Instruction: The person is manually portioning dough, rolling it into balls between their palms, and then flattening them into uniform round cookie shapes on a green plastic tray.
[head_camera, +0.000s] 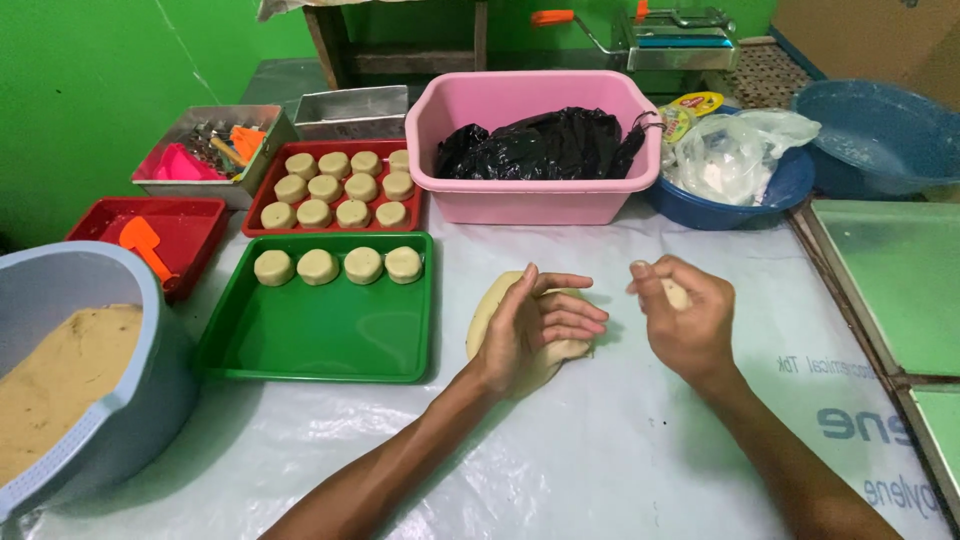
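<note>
Your left hand (530, 325) lies open, fingers spread flat over a mound of pale dough (500, 310) on the plastic-covered table (600, 450), just right of the green tray (320, 335). Your right hand (685, 315), further right of that tray and a little apart from the mound, is curled closed around a small pinched-off piece of dough (677, 294), only a sliver of it showing past the fingers.

Judged by what lies around the green tray, the work is well under way but far from finished. Four shaped dough rounds (338, 266) sit in a single row along the tray's far edge, with the rest of its floor bare. Just behind it, a red tray (262, 195) holds eleven more rounds in three rows and looks nearly full. Left of the green tray, a grey bowl (150, 400) holds a good mass of unshaped dough (60, 375), and the mound under your left hand is largely whole, so much remains to portion.

Beyond the green tray, to its right, stands a pink tub (530, 205) holding a black plastic bag (545, 145); to the tray's left rests a second, smaller red tray (195, 245) with an orange scraper (143, 243).
</note>
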